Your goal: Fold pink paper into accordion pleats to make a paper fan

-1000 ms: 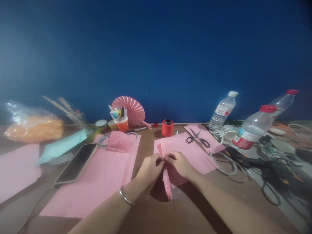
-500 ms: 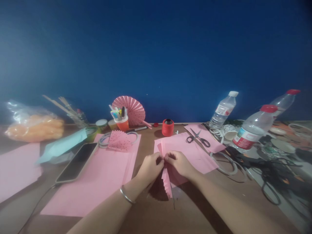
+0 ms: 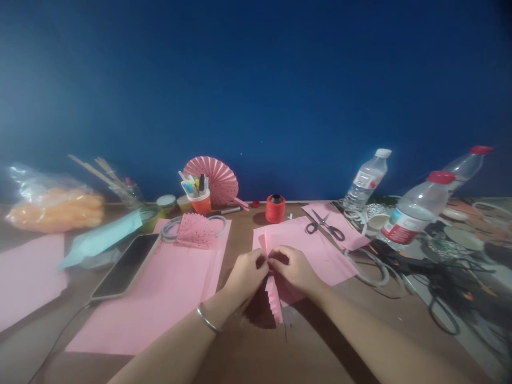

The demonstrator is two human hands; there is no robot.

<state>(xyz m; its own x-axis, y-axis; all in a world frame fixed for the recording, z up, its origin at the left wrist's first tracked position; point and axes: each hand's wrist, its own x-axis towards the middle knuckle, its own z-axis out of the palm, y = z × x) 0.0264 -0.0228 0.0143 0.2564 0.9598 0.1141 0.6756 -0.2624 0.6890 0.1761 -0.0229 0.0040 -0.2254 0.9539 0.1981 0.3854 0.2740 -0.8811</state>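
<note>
My left hand point(image 3: 248, 272) and my right hand point(image 3: 294, 268) meet at the middle of the table, fingertips pinched together. Between them they grip a pleated strip of pink paper point(image 3: 273, 301), whose zigzag folded end hangs toward me. My fingers cover its middle, and a narrow pink end shows beyond them. A thin dark strand point(image 3: 285, 326) trails below the paper. Under and behind my hands lies a pink sheet point(image 3: 304, 245). Open scissors point(image 3: 325, 226) rest on pink paper to the right. A red thread spool point(image 3: 275, 209) stands behind my hands.
On the left are pink sheets point(image 3: 140, 320), a phone point(image 3: 126, 266) and a small dotted pleated paper point(image 3: 196, 230). A pen cup point(image 3: 200, 204) stands before a pink paper fan point(image 3: 218, 178). Plastic bottles point(image 3: 416, 213) and tangled cables point(image 3: 444, 309) crowd the right side.
Both hands keep their pinch on the pleated paper, with only slight finger movement. The other things on the table stay where they were.
</note>
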